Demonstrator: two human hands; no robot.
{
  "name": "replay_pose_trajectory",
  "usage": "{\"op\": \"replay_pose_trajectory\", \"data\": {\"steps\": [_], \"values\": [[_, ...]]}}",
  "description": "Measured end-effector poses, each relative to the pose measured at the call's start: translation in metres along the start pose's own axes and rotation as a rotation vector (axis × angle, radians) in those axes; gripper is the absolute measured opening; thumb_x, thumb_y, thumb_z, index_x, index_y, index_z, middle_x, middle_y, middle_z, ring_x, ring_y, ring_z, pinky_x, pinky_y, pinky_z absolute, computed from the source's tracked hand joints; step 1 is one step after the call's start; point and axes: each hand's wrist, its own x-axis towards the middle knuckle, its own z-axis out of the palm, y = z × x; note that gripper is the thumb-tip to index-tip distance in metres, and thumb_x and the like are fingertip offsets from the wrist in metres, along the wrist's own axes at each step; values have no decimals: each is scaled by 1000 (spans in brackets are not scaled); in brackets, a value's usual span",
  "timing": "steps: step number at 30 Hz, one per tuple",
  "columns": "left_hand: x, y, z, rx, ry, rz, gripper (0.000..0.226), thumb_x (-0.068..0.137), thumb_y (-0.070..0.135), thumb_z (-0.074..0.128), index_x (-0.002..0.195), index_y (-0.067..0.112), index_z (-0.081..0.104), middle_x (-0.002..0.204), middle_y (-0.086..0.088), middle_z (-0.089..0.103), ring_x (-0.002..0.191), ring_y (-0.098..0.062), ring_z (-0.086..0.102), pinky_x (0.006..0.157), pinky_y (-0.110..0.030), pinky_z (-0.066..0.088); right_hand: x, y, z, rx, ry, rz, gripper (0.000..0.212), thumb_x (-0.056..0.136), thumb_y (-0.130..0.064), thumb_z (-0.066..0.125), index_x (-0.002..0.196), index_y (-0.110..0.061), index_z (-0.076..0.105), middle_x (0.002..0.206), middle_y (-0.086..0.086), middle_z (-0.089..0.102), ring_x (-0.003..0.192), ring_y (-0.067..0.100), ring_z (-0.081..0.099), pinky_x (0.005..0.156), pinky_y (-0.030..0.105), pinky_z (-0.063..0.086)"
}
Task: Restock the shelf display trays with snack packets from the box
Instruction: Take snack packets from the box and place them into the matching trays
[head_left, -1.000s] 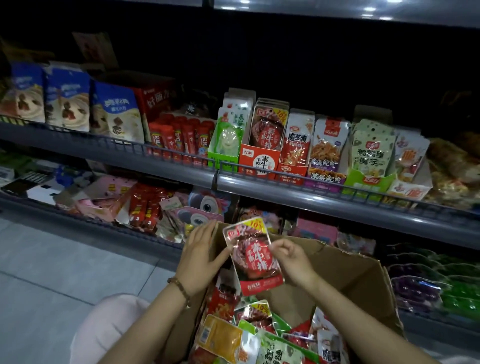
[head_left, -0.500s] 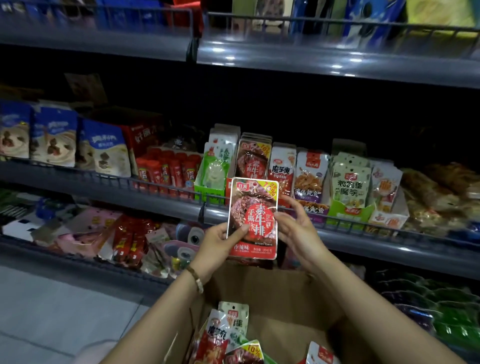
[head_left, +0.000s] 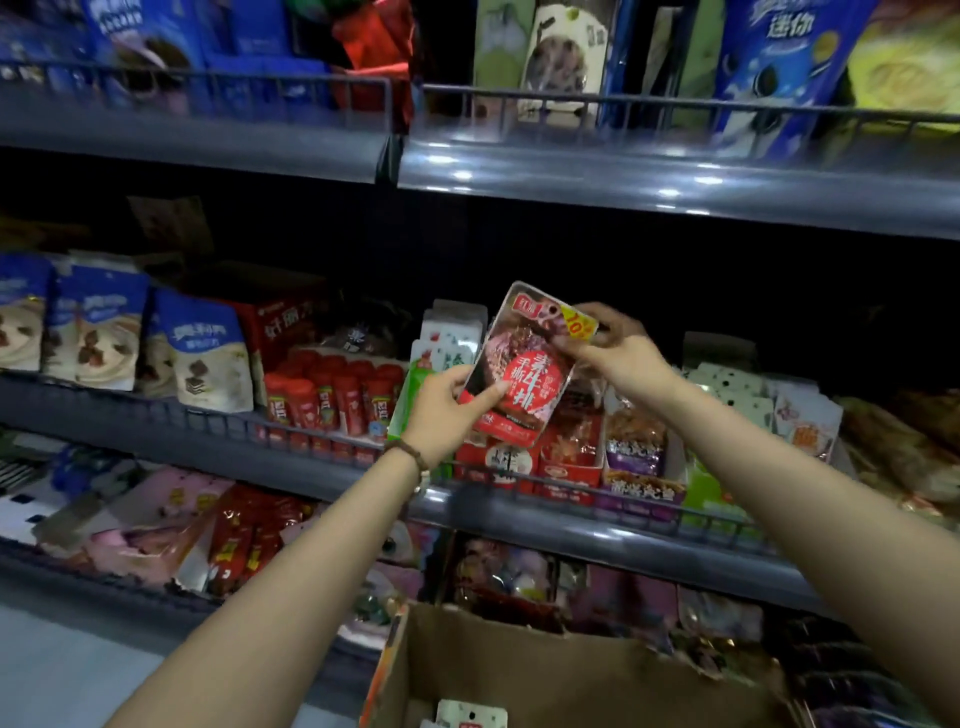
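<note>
From my feed the snack packet (head_left: 524, 364) sits near the centre of view, a red pouch with a yellow sticker at its top corner. It is tilted with its top leaning toward one o'clock and is held up in front of the middle shelf (head_left: 571, 525). The left grip (head_left: 441, 410), a bare hand with a beaded bracelet (head_left: 410, 452) at the wrist, pinches the packet's lower corner at seven o'clock, thumb across the front. The right grip (head_left: 618, 353) pinches the upper corner at one o'clock, just by the sticker. Behind and below the packet, at its six o'clock, a red display tray (head_left: 498, 462) stands against the shelf's wire front rail; I cannot tell whether the packet touches the stock in it. At the tray's nine o'clock stands a green tray (head_left: 408, 389), then a row of red tubes (head_left: 332, 400) and blue cookie bags (head_left: 202, 353). At its three o'clock are a purple tray (head_left: 639, 488) and more pouches. The shelving is dark grey metal, its front lips catching spots of light, and the back of the bay lies in deep shadow. The upper shelf (head_left: 623, 171) at twelve o'clock carries blue and green packs behind a rail. A lower shelf (head_left: 104, 577) at eight o'clock holds pink and red goods, blurred. At six o'clock the open cardboard box (head_left: 545, 670) shows a white packet (head_left: 470, 717) at the frame's bottom edge, and pale grey floor (head_left: 62, 670) shows at seven o'clock.
</note>
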Motion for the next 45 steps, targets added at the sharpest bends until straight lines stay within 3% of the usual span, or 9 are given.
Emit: {"op": "replay_pose_trajectory", "data": {"steps": [5,7,9,11,14,23,29,36,45], "values": [[22,-18,-3,288,108,-62,57,91,35,57,140,16,36,118,11,44,98,2,45,79,-13,41,52,22,-3,-20,223,65,28,86,-14,66,110,1,62,105,16,67,97,29,65,84,41,55],[21,-33,-4,419,67,-79,57,92,37,54,141,17,33,108,8,46,76,2,49,61,-10,43,58,32,2,16,186,40,27,89,-12,61,115,-2,58,103,9,64,89,20,64,72,26,58],[17,-46,-3,445,4,-76,56,93,36,53,141,18,32,117,-2,55,94,-13,60,76,-22,53,62,41,9,39,168,22,25,91,-10,57,115,-3,55,100,4,60,82,12,62,62,14,55],[14,-53,0,418,-17,-55,55,94,33,50,144,18,30,133,-3,50,115,-7,49,95,-25,45,69,51,11,56,153,38,25,92,-9,56,116,-5,54,100,2,60,89,18,63,68,21,55],[11,-57,3,397,-18,-32,51,97,31,45,144,18,29,134,-3,49,97,6,43,85,-14,39,82,55,4,19,200,76,27,90,-10,60,116,-8,57,105,7,61,96,26,62,77,34,55],[16,-82,13,435,-2,55,48,101,29,32,148,21,25,148,2,37,136,-9,31,113,-28,26,83,74,22,-645,6,-103,32,90,-31,60,117,-15,64,105,3,69,86,18,62,72,27,48],[13,-83,14,465,27,64,44,102,31,30,145,22,31,145,3,40,135,-11,33,114,-32,27,82,101,39,-933,216,-193,36,87,-41,62,115,-20,65,112,4,67,107,25,57,94,34,33],[0,-71,11,427,85,31,45,99,34,39,143,21,36,144,2,42,135,-12,31,114,-33,25,62,91,41,-795,213,-53,52,85,-44,63,130,-24,48,134,7,47,128,26,35,104,36,29],[-110,-59,4,583,32,62,57,91,60,37,143,41,22,149,21,19,142,-3,3,116,-30,2,-79,58,52,-420,-210,-85,66,90,-44,55,147,-34,23,155,-11,16,143,9,10,117,37,11]]}}
